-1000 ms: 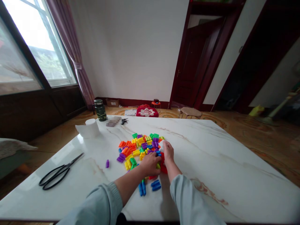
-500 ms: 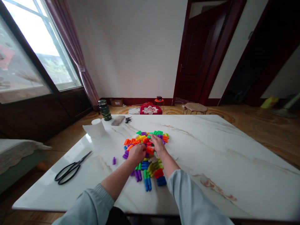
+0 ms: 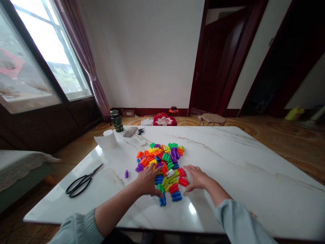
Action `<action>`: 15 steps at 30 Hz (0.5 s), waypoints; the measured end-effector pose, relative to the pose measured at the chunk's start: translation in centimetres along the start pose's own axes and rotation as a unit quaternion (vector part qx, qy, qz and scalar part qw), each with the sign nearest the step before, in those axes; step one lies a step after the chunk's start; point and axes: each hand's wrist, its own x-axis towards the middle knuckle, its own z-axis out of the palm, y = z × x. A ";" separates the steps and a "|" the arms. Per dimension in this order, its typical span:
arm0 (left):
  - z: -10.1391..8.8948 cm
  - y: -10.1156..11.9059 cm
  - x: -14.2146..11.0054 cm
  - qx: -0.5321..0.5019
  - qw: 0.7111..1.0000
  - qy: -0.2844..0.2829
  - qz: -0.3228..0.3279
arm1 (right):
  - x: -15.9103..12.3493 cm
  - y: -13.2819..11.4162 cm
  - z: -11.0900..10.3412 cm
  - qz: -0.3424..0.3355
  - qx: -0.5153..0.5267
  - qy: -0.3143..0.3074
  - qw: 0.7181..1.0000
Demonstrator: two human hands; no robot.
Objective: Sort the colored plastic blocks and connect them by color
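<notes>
A low pile of small coloured plastic pieces (image 3: 166,157), finger-shaped and mostly in short rows, lies mid-table. My left hand (image 3: 148,181) is spread over the pile's front left side, hiding some of it, with its thumb near green and blue pieces. On the right side, my right hand (image 3: 197,178) has its fingers apart, close beside the red pieces (image 3: 183,181). Neither hand grips a piece that I can see. One purple piece (image 3: 126,174) stands apart on the left, and a white piece (image 3: 142,143) lies behind the pile.
Black-handled scissors (image 3: 82,183) lie on the left of the white marbled table (image 3: 236,176). Further back are a paper roll (image 3: 108,139), a green camouflage bottle (image 3: 116,121), a blurred flat item (image 3: 130,131) and keys (image 3: 140,131). A round stool (image 3: 212,118) stands beyond the table.
Both hands have come back from the pile's middle and spread apart, one to each side. More green, purple and white pieces show. The view has shifted slightly.
</notes>
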 end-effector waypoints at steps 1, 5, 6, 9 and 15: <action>0.3 0.3 -0.2 0.003 1.000 -0.013 -0.001 | -0.3 -0.1 0.2 -0.002 -0.013 -0.012 1.000; 1.1 1.8 -0.5 0.021 0.999 -0.043 -0.020 | -0.4 -2.0 1.5 -0.032 -0.042 -0.018 0.998; 1.2 2.1 -0.4 0.023 0.998 -0.046 -0.026 | -0.3 -2.6 1.9 -0.037 -0.048 -0.013 0.998; 1.3 2.3 -0.1 0.013 0.998 -0.046 -0.030 | 0.1 -3.6 2.5 -0.034 -0.062 0.013 0.997; 2.3 0.5 1.1 -0.049 0.998 -0.004 -0.034 | 0.5 -4.1 2.4 -0.009 -0.033 0.046 0.998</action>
